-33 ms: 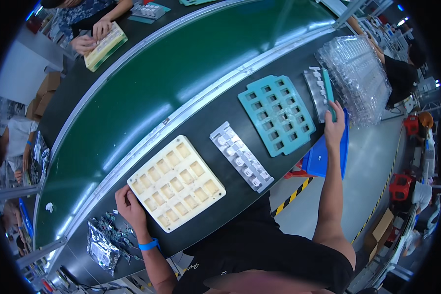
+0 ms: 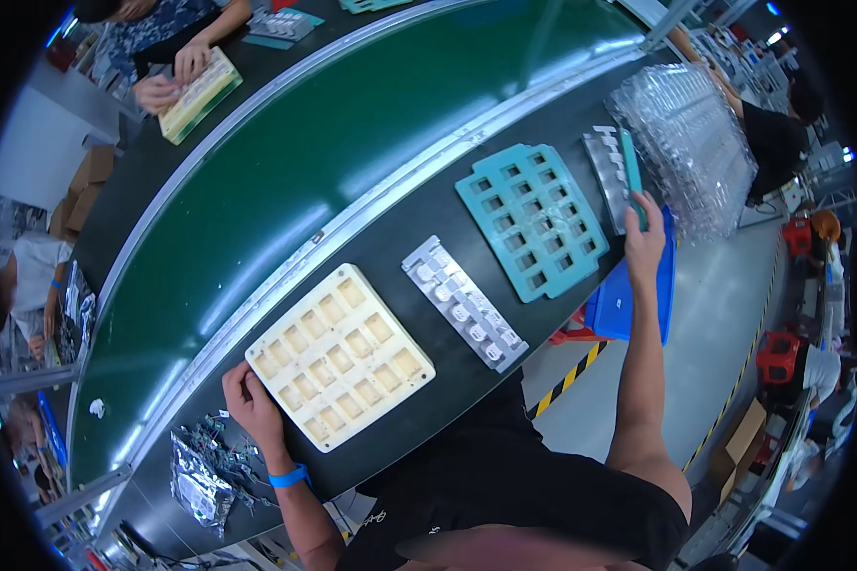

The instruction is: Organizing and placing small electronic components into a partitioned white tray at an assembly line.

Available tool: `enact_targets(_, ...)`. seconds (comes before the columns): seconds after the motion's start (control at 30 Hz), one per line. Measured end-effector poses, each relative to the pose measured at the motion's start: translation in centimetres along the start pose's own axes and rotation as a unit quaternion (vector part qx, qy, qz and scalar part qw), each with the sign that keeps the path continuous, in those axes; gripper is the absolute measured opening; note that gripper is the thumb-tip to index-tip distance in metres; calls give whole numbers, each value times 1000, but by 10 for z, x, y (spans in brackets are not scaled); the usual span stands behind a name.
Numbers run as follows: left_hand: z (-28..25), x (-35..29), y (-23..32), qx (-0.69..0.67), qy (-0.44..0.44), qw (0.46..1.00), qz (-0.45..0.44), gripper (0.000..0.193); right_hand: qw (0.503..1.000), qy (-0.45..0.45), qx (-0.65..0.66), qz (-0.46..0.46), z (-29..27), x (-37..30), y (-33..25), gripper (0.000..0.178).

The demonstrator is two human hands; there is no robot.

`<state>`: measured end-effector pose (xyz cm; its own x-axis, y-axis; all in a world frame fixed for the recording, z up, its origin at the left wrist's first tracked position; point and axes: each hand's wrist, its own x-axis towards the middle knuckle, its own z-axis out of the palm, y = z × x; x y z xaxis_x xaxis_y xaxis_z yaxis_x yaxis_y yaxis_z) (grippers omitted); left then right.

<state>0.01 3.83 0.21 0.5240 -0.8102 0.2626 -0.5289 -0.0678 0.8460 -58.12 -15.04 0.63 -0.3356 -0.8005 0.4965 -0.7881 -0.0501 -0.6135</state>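
A cream tray with rows of rectangular pockets lies tilted on the dark bench. My left hand is closed at its left corner, fingers curled against the edge. To the far right, my right hand is closed on the lower end of a narrow teal bar. Next to that bar lies a grey notched strip. Between my hands are a grey strip holding several small white parts and a teal tray with rows of square openings.
A green conveyor belt with a metal rail runs beyond the bench. Clear plastic trays are stacked at the right, above a blue bin. Small wired parts and a silver bag lie at the left. Across, another person handles a cream tray.
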Motion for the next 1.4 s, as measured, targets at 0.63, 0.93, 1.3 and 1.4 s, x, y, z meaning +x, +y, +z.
enact_targets(0.63, 5, 4, 1, 60, 17, 997, 45, 14, 999, -4, -31, 16, 2, 18, -29, 41)
enact_targets(0.93, 11, -2, 8, 146, 42, 988, -5, 10, 994, -55, -5, -91, 126, 255, -66, 42)
enact_targets(1.3, 19, -2, 13, 299, 29, 952, -66, 28, 965, -32, -144, -216, 356, 472, -91, 41)
enact_targets(1.4, 16, -3, 12, 317, 36, 944, -85, 32, 960, -54, -128, -245, 386, 500, -87, 40)
